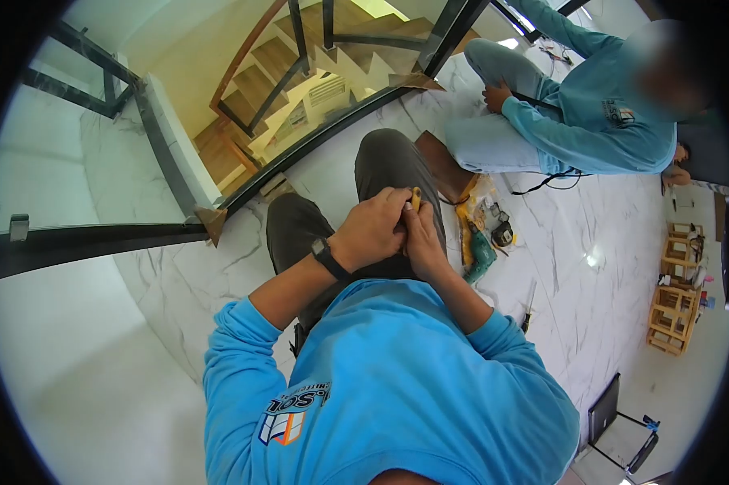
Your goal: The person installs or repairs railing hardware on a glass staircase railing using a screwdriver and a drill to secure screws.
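Observation:
My left hand (371, 228), with a black band on its wrist, is closed against my right hand over my bent knees. A small yellow object (416, 197) sticks up between the thumb and fingers of my right hand (423, 236). Whatever my left fingers hold is hidden behind them. To the right of my hands, a green power tool (479, 254) lies on the marble-patterned floor, beside a round dark tool (503, 231) and yellow wrapping (464, 228). Farther right is a screwdriver (528, 310).
A co-worker in a blue shirt (579, 121) sits at the upper right. Glass panels with a black frame (324, 139) border a stairwell with wooden steps (259, 85). Wooden frames (673, 311) and a black chair (604, 408) stand at the right.

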`<state>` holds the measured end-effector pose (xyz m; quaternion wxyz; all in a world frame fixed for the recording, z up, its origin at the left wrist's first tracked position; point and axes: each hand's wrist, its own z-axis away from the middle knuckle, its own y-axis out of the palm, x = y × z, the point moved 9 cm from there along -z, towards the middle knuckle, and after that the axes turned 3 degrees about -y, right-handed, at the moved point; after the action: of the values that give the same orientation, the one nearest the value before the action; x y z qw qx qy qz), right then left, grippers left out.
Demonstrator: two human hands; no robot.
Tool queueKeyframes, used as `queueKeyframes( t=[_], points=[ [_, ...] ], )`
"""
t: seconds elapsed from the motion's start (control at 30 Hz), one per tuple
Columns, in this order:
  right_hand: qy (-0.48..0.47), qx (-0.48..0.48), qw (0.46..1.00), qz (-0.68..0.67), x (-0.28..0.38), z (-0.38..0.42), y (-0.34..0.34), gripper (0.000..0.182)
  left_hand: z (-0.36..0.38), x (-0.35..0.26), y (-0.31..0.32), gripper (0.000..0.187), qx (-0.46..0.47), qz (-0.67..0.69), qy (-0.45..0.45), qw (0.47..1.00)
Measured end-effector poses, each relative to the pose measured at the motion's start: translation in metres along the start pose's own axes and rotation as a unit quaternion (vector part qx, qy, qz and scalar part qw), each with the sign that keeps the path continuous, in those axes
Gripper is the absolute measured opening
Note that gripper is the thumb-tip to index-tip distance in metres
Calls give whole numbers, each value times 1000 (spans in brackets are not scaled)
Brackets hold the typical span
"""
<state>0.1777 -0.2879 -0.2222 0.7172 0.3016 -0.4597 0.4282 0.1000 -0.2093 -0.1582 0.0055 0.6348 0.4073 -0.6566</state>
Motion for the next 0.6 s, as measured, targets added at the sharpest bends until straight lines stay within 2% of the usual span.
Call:
queueKeyframes(
  t=[0.13,0.23,0.33,0.47,0.6],
  points=[
    [-26,-1,999,-31,5,-3,-1,28,2,-8,-4,44,14,-36,7,999],
    [20,10,983,-183,0,-5,5,27,-3,-22,-34,36,-42,-36,15,998],
    [119,95,944,-291,5,15,26,29,-9,-16,-57,26,-92,15,53,994],
    [160,142,916,-338,17,18,34,40,-9,-18,-64,18,-71,56,69,994],
    [194,211,903,-318,18,17,36,51,-4,-35,-66,20,-83,42,137,986]
  ],
)
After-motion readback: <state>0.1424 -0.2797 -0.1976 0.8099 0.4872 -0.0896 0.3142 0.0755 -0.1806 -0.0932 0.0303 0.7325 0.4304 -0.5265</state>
